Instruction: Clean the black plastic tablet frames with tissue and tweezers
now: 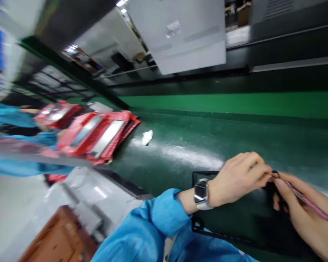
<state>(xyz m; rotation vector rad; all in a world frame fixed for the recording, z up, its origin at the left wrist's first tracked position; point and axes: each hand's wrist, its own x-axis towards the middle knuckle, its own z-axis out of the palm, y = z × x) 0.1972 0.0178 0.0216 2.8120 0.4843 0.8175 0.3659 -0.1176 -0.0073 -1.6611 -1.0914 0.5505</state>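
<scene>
My left hand [239, 177], with a smartwatch [200, 192] on the wrist, reaches over a thin black rectangular frame [221, 235] lying on the green bench. Its fingers are pinched together at a small black piece [275, 174], touching or very near my right fingertips. My right hand [303, 209] is closed around a slim pink and dark tool [311, 204], held like a pen; it looks like tweezers, but its tip is hidden. The frame's right side is covered by my right hand and shadow.
On the green bench [175, 134] lies a crumpled white scrap [147, 137]. Red packets with pale panels [108, 138] are stacked at the left, near another person's blue sleeves [11, 114]. An orange-brown crate [57, 236] stands low at the left. A grey panel [180, 36] hangs behind.
</scene>
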